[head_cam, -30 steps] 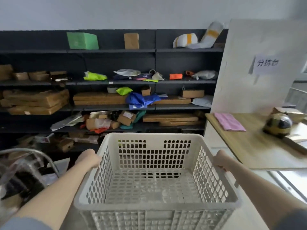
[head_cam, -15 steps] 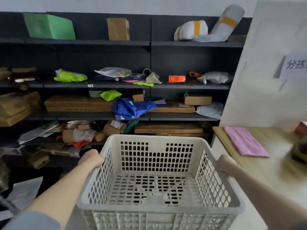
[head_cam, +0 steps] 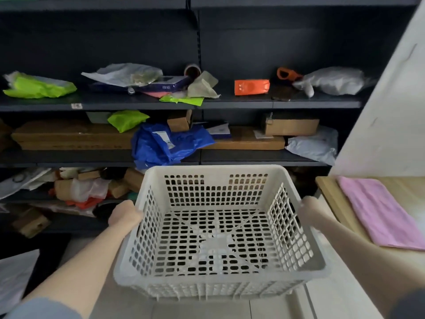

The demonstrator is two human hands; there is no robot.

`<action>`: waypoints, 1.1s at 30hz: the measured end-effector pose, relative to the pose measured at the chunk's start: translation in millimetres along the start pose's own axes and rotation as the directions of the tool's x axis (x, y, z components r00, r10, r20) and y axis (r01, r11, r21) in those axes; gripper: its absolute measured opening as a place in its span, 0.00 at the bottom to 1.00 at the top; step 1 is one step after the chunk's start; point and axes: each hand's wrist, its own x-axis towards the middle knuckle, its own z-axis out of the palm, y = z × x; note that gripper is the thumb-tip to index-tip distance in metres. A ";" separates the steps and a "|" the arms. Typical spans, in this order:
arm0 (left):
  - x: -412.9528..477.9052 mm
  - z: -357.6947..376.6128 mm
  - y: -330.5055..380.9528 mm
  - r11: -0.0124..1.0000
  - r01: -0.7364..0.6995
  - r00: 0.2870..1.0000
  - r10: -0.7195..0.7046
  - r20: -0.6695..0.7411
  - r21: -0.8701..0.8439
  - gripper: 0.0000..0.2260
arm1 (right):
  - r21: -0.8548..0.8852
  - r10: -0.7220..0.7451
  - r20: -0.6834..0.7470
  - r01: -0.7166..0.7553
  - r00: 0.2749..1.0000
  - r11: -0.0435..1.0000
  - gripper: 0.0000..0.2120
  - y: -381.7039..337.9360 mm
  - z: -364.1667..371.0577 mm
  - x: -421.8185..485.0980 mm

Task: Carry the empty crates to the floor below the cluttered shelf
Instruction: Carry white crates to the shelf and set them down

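Observation:
I hold an empty white perforated plastic crate [head_cam: 216, 171] in front of me, above the pale floor [head_cam: 202, 309]. My left hand [head_cam: 124, 215] grips its left rim and my right hand [head_cam: 310, 210] grips its right rim. The crate's far edge is close to the dark cluttered shelf unit [head_cam: 253, 104], about level with its lower boards. Nothing lies inside the crate.
The shelves carry cardboard boxes, a blue plastic bag [head_cam: 165, 143], green bags, an orange packet and grey mailers. A wooden table [head_cam: 326, 187] with a pink cloth [head_cam: 379, 215] stands at the right, below a white panel. Dark items and a white sheet lie on the floor at the left.
I have walked closer to the shelf with the crate; the shelves now fill the view and the top shelf has left the frame. Both hands keep their grip.

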 end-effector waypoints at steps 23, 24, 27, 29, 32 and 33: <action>192.6 132.9 75.7 0.996 0.031 0.983 -0.046 0.180 0.089 0.09 | -0.047 0.168 0.013 -0.168 0.986 0.985 0.16 -14.8 126.1 195.6; 194.6 137.3 74.8 0.995 0.032 0.983 -0.048 0.177 0.094 0.12 | -0.049 0.167 0.012 -0.167 0.986 0.985 0.15 -15.2 128.2 197.2; 200.0 144.6 73.6 0.994 0.041 0.983 -0.058 0.172 0.104 0.16 | -0.067 0.152 0.004 -0.152 0.988 0.986 0.15 -18.3 131.1 204.1; 203.0 146.4 75.0 0.992 0.043 0.982 -0.063 0.180 0.116 0.15 | -0.059 0.144 -0.001 -0.144 0.990 0.988 0.15 -20.9 130.5 207.6; 205.6 146.6 78.0 0.994 0.045 0.979 -0.063 0.196 0.099 0.10 | -0.065 0.152 0.003 -0.152 0.988 0.986 0.15 -22.2 130.4 208.6; 206.3 146.6 78.0 0.995 0.040 0.978 -0.057 0.202 0.088 0.07 | -0.071 0.156 0.007 -0.156 0.988 0.985 0.15 -21.6 130.8 207.7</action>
